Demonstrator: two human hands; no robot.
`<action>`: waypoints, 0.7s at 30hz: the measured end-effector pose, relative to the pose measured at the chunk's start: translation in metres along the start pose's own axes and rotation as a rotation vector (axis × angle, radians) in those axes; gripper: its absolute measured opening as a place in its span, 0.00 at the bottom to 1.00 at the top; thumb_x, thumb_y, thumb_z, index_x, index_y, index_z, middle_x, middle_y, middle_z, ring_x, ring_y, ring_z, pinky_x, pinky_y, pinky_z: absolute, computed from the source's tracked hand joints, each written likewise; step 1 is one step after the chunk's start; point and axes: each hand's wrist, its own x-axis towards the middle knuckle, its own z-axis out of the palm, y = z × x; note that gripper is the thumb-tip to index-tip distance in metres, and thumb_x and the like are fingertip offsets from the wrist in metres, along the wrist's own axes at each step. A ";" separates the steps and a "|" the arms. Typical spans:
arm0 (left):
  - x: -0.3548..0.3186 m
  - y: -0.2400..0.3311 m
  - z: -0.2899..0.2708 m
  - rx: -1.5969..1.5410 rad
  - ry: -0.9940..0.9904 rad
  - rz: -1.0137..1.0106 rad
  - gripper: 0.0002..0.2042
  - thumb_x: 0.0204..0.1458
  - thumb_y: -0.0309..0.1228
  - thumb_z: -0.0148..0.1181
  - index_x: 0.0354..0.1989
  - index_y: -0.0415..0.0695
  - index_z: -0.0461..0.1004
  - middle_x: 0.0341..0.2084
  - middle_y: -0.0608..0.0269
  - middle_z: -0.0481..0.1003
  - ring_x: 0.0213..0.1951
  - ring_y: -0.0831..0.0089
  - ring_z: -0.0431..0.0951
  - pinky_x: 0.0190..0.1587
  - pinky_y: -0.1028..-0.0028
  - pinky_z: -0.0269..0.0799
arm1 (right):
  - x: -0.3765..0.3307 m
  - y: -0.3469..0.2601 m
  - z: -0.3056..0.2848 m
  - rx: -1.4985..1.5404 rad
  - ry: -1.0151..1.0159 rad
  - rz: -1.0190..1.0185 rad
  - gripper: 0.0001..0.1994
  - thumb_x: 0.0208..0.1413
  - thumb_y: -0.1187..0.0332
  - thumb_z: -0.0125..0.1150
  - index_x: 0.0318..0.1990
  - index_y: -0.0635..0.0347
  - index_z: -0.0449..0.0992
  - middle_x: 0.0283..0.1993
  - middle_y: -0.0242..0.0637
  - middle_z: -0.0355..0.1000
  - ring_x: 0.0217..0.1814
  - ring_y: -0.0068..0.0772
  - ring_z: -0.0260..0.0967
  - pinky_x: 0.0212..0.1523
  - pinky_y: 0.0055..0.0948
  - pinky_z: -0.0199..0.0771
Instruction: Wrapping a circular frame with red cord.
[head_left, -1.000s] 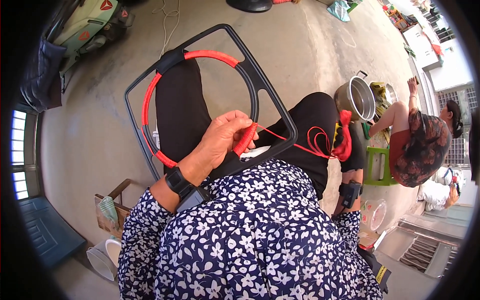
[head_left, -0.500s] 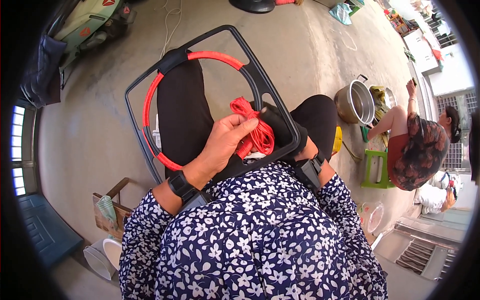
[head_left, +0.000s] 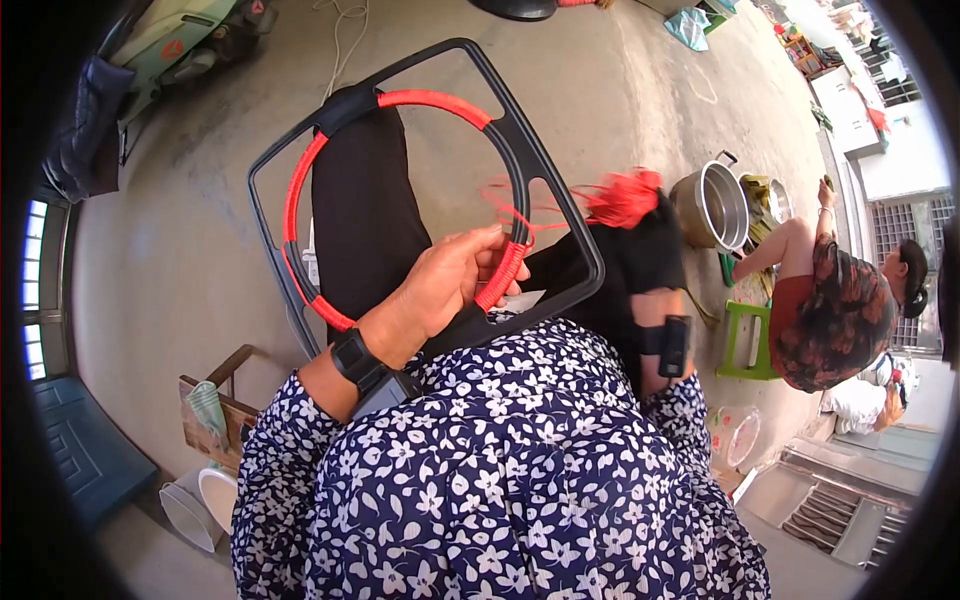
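Gripping with the left hand (head_left: 437, 287), thumb and fingers clamped on the red-wrapped stretch (head_left: 504, 277) at the lower right of a red-and-black ring (head_left: 433, 98). Holding out the right hand (head_left: 655, 245) near the right knee, dark and blurred; impossible to tell whether closed or apart.

Spread beneath everything, a grey concrete floor (head_left: 570, 90). Parked at the upper left, partly cut off by the lens rim, a pale green motor scooter (head_left: 180, 45). Sitting low at the far right, well apart from both hands, another person (head_left: 830, 320) in a dark flowered top and red shorts. Tilted above the lap, mostly over the left leg of the black trousers (head_left: 358, 190), a square black frame (head_left: 518, 148) with rounded corners, enclosing the ring and joined to it by flat black plates. Just beside the other person, a green plastic stool (head_left: 733, 340). Standing on the floor beyond the right knee, a deep silver metal pot (head_left: 690, 210). Bunched at the end of the right hand, just outside the frame's right edge, a blurred red cord bundle (head_left: 625, 200), with thin loose strands trailing leftward to the ring near the left hand. Strapped at both wrists, small black devices (head_left: 676, 345).
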 end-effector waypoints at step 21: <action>0.005 0.005 0.017 0.147 0.112 0.067 0.08 0.58 0.33 0.54 0.35 0.41 0.70 0.24 0.57 0.76 0.21 0.74 0.76 0.23 0.79 0.73 | -0.082 0.172 -0.036 0.666 0.035 0.093 0.18 0.60 0.77 0.47 0.59 0.65 0.65 0.58 0.39 0.66 0.56 0.31 0.66 0.55 0.27 0.68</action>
